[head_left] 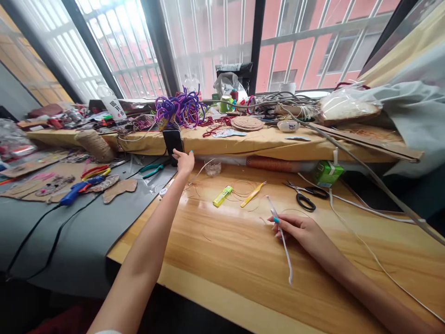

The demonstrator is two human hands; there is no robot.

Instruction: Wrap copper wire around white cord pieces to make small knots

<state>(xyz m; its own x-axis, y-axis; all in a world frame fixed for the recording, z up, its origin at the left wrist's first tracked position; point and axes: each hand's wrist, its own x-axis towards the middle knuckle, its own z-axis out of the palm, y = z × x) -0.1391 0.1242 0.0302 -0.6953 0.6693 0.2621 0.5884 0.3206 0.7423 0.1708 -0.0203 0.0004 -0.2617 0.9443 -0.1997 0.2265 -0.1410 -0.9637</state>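
Observation:
My left hand (184,162) reaches far forward and touches the lower edge of a black phone (173,140) propped upright against the raised ledge. My right hand (299,229) rests on the wooden table (243,260) and pinches a thin white cord (283,239) that runs from above the fingers down toward me. Fine copper wire loops (239,190) lie on the wood between the two hands.
A yellow lighter (222,196), a yellow craft knife (253,194), black scissors (306,197) and a green carton (327,173) lie ahead. A blue glue gun (74,192), pliers (153,168) and cardboard shapes sit on the grey mat at left. Purple cords (181,109) crowd the ledge.

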